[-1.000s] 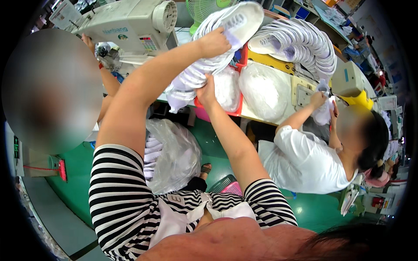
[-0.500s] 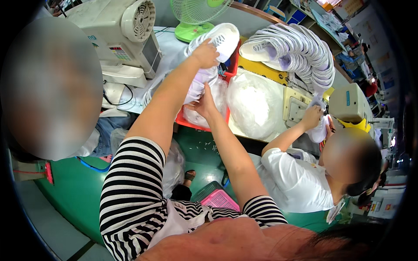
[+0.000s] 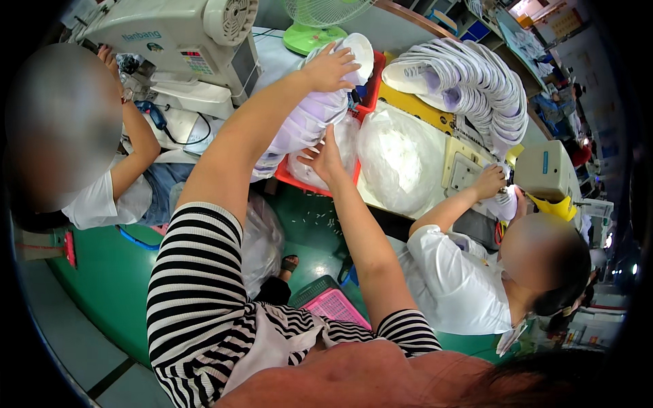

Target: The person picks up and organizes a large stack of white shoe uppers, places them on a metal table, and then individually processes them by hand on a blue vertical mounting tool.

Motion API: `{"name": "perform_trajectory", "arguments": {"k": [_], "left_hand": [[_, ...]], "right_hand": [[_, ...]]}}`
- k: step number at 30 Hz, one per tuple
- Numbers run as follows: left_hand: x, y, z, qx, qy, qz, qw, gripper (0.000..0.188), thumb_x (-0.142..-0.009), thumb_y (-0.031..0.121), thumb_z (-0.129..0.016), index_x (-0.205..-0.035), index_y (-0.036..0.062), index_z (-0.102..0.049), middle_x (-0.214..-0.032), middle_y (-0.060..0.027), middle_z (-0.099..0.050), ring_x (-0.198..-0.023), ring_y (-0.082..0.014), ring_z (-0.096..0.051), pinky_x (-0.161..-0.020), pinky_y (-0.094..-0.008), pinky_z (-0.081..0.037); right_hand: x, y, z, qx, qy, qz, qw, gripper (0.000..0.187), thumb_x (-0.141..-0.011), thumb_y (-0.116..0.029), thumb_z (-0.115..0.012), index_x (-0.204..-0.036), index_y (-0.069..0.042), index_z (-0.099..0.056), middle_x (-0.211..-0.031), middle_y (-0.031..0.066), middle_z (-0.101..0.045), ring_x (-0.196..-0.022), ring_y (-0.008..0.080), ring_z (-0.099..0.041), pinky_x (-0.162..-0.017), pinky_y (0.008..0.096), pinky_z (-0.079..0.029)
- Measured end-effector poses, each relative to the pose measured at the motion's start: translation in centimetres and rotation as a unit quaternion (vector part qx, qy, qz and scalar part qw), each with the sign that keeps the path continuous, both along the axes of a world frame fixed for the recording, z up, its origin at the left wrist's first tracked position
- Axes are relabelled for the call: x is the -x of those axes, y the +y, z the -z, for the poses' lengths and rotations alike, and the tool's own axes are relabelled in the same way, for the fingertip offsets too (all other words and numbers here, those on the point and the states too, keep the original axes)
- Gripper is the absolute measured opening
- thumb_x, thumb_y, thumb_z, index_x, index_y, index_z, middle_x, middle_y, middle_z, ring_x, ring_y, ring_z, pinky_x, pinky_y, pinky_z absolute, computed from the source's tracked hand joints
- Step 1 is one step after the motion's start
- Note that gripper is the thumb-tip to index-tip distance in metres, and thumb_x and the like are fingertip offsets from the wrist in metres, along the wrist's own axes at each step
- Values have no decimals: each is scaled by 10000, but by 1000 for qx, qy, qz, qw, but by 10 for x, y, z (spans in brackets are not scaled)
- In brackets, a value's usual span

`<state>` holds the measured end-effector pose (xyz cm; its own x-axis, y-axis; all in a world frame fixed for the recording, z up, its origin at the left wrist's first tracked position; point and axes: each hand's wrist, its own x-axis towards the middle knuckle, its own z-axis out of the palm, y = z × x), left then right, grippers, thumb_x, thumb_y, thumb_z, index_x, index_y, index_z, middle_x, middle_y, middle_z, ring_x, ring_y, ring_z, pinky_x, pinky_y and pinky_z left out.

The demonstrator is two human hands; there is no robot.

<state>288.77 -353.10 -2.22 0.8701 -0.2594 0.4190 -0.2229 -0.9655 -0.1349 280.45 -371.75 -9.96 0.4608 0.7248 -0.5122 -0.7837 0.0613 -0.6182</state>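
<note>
The left hand [image 3: 332, 68] lies palm down over the top end of a stack of white and lilac shoe uppers [image 3: 299, 129], its fingers spread wide rather than gripping. That stack runs along the left side of the red tray [image 3: 373, 102], partly over it. The right hand [image 3: 323, 160] is above the near part of the tray, fingers fanned apart beside the stack; whether their tips touch it I cannot tell.

Compared with half a second ago, a co-worker's forearm [image 3: 138, 139] has come into sight well left of the tray, the left hand's fingers have uncurled from the end upper, and the right hand's have opened wider.

The left arm stretches, almost straight, from below left of the tray up across the stack. The right forearm slants in from below right of the tray, its fingers pointing up and leftward.
</note>
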Motion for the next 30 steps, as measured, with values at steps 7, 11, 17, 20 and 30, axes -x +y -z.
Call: {"name": "perform_trajectory", "arguments": {"k": [7,11,17,20,30], "left_hand": [[60,-76,-17,116,8,32,993,547,-795,332,-638,-1266,93,-492,-1305,-125,-482,-1319,-313,-334,-1068,-554,-229],[162,-114,-38,185,-21,109,976,536,-778,202,-656,-1262,50,-481,-1260,-160,-493,-1262,-357,-387,-1051,-512,-282],[286,-139,-9,441,172,19,880,624,-760,80,-675,-1322,24,-411,-983,-128,-573,-858,-280,-572,-758,-366,-475],[271,-151,-20,605,98,8,790,528,-847,77,-634,-1318,12,-405,-907,-59,-578,-754,-128,-552,-668,-248,-462],[445,-257,116,599,290,-10,746,307,-883,102,-586,-1183,48,-549,-907,-25,-613,-759,-104,-535,-672,-265,-467]], "right_hand": [[7,-7,0,45,-22,53,997,834,-843,-644,-474,-1383,-48,-254,-1290,182,-371,-1111,363,-444,-903,565,-420],[-4,-52,-1,-8,-210,-2,978,781,-852,-508,-550,-1418,-77,-228,-1329,203,-378,-1143,312,-457,-894,486,-440],[-33,-76,-12,305,-370,-110,871,716,-814,-129,-631,-1409,-52,-241,-942,136,-628,-731,194,-620,-618,333,-523],[-100,-53,-38,25,-241,197,950,525,-876,-213,-567,-1304,25,-378,-757,93,-613,-574,135,-587,-527,270,-495],[334,-156,-35,-74,-638,-377,667,384,-851,-255,-592,-1168,-42,-557,-1101,149,-604,-992,274,-579,-873,380,-449]]}}
